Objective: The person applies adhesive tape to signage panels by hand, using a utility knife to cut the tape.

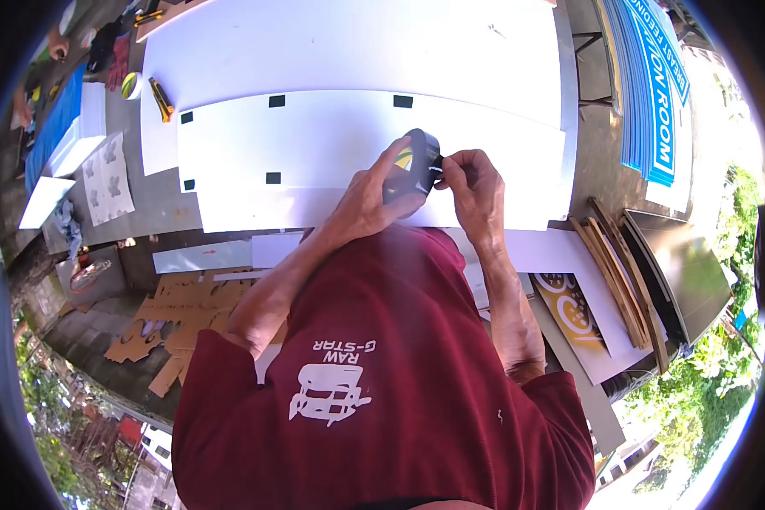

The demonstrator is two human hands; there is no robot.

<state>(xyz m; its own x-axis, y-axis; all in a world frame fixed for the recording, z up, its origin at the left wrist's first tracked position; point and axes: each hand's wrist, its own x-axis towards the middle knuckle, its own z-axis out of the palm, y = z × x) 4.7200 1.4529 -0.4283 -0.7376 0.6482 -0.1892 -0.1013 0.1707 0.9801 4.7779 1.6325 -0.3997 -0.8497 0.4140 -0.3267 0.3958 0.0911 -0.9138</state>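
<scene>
My left hand (372, 197) is wrapped round a roll of black tape (425, 161), held on its edge above the white sheet (314, 136). My right hand (474, 183) is just right of the roll, thumb and fingers pinched at the tape's end. Several short black tape pieces are stuck on the white sheet, among them one near the top middle (403, 101), one at the upper left (276, 100) and one lower down (273, 178).
A yellow and black cutter (161, 99) and another tape roll (131, 85) lie at the left. Blue lettered signs (659, 110) are stacked at the right, above wooden strips (616, 280). Cut brown cardboard (187, 310) lies at the lower left. Part of another person shows at the far upper left.
</scene>
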